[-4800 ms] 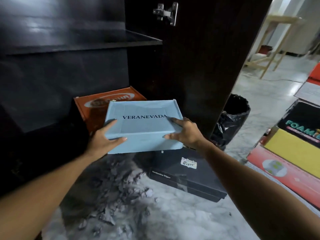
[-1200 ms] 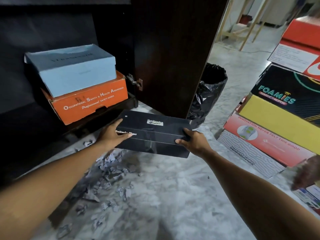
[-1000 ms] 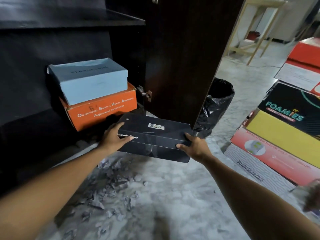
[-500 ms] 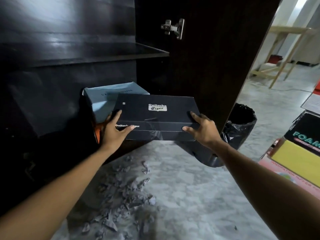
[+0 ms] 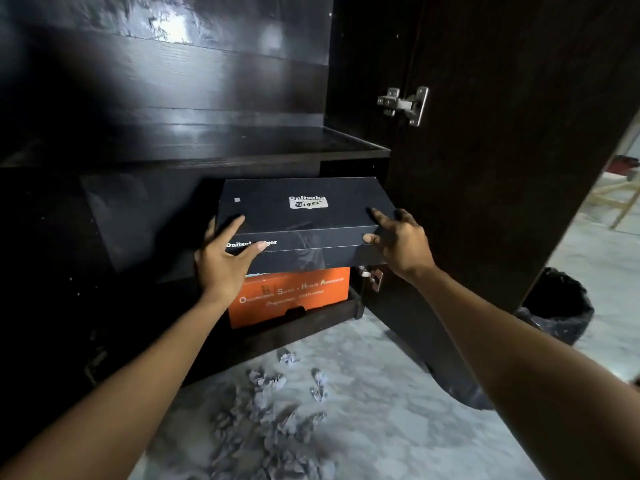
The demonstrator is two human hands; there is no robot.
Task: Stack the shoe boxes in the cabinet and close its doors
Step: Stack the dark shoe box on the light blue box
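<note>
A black Onitsuka Tiger shoe box (image 5: 304,216) sits at the mouth of the dark cabinet's lower compartment, just under the shelf (image 5: 194,147). My left hand (image 5: 225,261) grips its left front corner, thumb on the front face and a finger on the lid. At the right front corner my right hand (image 5: 401,240) holds it the same way. Below it the orange shoe box (image 5: 294,299) stands on the cabinet floor. The light blue box is hidden behind the black one. The right cabinet door (image 5: 502,150) stands open.
Crumpled grey paper scraps (image 5: 263,420) litter the marble floor in front of the cabinet. A bin lined with a black bag (image 5: 554,317) stands behind the open door. A wooden frame (image 5: 623,202) shows at the far right.
Both hands have lifted the black box off the floor and carried it up and into the cabinet, over the blue and orange boxes. The blue box was set on the orange one earlier.
</note>
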